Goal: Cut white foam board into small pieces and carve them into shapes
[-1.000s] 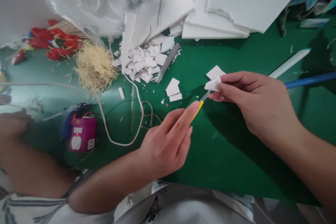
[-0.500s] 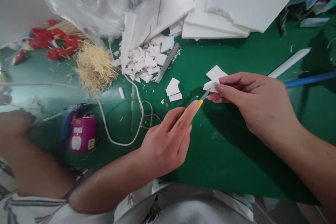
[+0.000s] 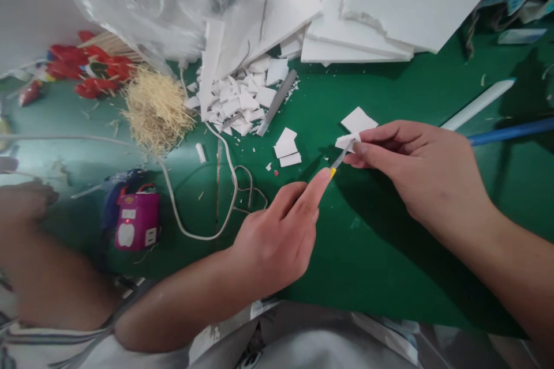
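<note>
My left hand [image 3: 281, 230] is closed around a small knife [image 3: 339, 161] with a yellow part near its blade. The blade's tip touches a small white foam piece [image 3: 346, 141]. That piece is pinched between the thumb and fingers of my right hand [image 3: 424, 161]. Just behind the fingertips, a flat white foam piece [image 3: 358, 120] lies on the green table [image 3: 372, 265]. Left of the knife lie a few small cut white pieces [image 3: 287, 149]. The knife's handle is mostly hidden in my left hand.
White scraps [image 3: 242, 98] and a grey cutter [image 3: 277, 104] lie behind, below large foam sheets [image 3: 389, 0]. At left are straw-like fibres [image 3: 156, 109], a purple power box [image 3: 137, 222], a white cable [image 3: 173, 207] and another person's arm [image 3: 52, 265]. A blue rod [image 3: 511, 131] lies right.
The knife and my left hand have shifted slightly right and down. The held foam piece is tilted differently in my right hand. The other person's arm has moved a little.
</note>
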Available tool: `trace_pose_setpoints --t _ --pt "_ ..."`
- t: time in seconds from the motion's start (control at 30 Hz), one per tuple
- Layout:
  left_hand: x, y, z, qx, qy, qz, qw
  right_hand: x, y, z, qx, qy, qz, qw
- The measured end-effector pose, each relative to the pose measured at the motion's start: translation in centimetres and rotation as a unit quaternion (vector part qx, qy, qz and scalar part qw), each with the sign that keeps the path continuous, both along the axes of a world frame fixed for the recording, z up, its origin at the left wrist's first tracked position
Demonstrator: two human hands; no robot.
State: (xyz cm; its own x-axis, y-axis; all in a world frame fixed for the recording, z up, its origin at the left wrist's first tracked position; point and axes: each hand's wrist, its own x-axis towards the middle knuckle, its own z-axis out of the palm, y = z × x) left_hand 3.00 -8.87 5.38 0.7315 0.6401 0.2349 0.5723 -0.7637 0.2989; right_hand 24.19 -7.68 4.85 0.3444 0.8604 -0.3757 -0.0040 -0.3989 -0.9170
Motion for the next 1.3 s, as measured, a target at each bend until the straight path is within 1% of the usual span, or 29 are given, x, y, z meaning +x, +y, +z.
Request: trace_pose_setpoints --t 0.07,0.27,0.47,0.57,0.67,0.8,1.0,1.17,1.3 --pt "-0.09 -0.03 0.02 -0.018 -0.014 0.004 1.000 -0.02 0.05 -0.07 0.005 -0.004 -0.005 1.000" --pt "-0.14 -0.15 0.16 -0.037 -0.037 0.014 0.999 0.05 -0.04 -0.27 0.018 0.008 -0.018 1.000" --pt "0.00 -0.18 0.13 -0.053 -0.039 0.010 0.998 -0.14 0.08 0.26 0.007 0.013 -0.026 1.000" --pt "-0.01 -0.36 0.08 -0.087 -0.066 0.018 0.994 -0.21 0.20 0.52 0.003 -0.003 -0.020 1.000" --pt "-0.04 -0.51 0.09 -0.103 -0.080 0.022 0.991 -0.25 0.20 0.63 -0.006 -0.024 -0.003 1.000" --pt "0.02 -0.45 0.06 -0.092 -0.062 0.015 0.994 -0.33 0.19 0.57 -0.005 -0.032 0.004 0.999" --pt "0.00 -0.31 -0.29 -0.051 -0.009 -0.006 0.999 0.01 -0.10 0.20 0.010 -0.056 0.016 0.998" --pt "0.02 -0.35 -0.37 -0.033 0.000 -0.009 0.999 0.15 -0.19 -0.06 0.012 -0.066 0.022 0.998" --pt "0.02 -0.32 -0.29 -0.043 -0.009 -0.010 0.999 -0.14 0.00 0.11 -0.002 -0.037 0.001 0.999"
